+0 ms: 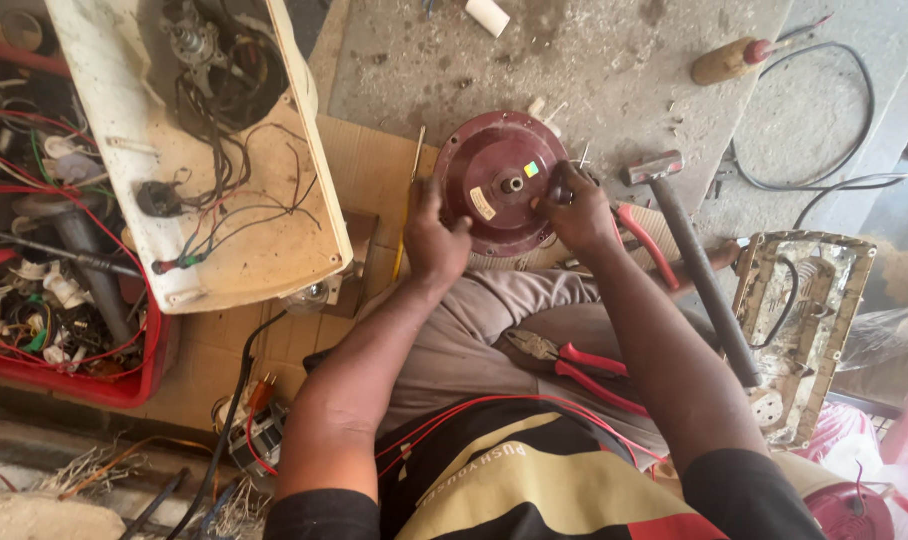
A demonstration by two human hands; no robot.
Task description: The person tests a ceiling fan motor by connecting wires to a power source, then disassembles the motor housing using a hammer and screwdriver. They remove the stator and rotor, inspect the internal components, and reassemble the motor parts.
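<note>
My left hand (436, 238) and right hand (578, 208) clamp opposite rims of the maroon motor housing (498, 180), propped against my knees at the cardboard's edge; it could slip onto the concrete.

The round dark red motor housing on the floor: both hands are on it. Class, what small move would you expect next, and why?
Probably a slight turn or lift of the motor housing. The left hand clasps its left rim and the right hand presses its right edge, fingertips on the face. The red-handled pliers lie unused on the lap, and the hammer lies untouched alongside.
</note>
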